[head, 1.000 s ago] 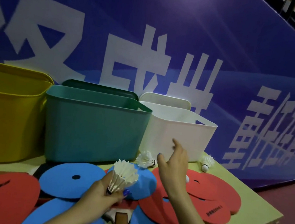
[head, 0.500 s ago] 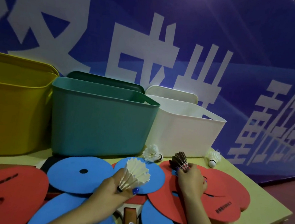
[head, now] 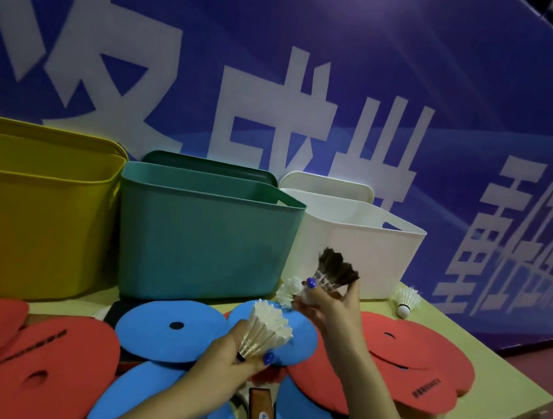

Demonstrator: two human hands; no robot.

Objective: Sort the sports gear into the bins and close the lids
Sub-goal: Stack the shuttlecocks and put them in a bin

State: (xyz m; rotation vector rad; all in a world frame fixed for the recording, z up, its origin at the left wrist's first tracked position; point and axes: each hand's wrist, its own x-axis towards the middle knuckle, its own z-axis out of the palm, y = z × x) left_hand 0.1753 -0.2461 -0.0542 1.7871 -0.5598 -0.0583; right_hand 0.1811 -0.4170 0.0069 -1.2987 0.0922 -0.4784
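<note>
My left hand grips a white shuttlecock by its base, feathers up, above the blue discs. My right hand pinches a dark-feathered shuttlecock, lifted in front of the white bin. Another white shuttlecock lies just behind my right hand's fingers. A further white one lies on the table by the white bin's right corner. Yellow, teal and white bins stand open in a row, each lid upright behind it.
Red discs and blue discs cover the yellow-green table; more red ones lie at the left. A wooden paddle handle pokes out between my arms. A blue banner wall stands right behind the bins. The table's right edge drops to a red floor.
My right hand has picked the dark shuttlecock off the red disc and raised it toward the white bin. My left hand still holds its white shuttlecock in about the same place.
</note>
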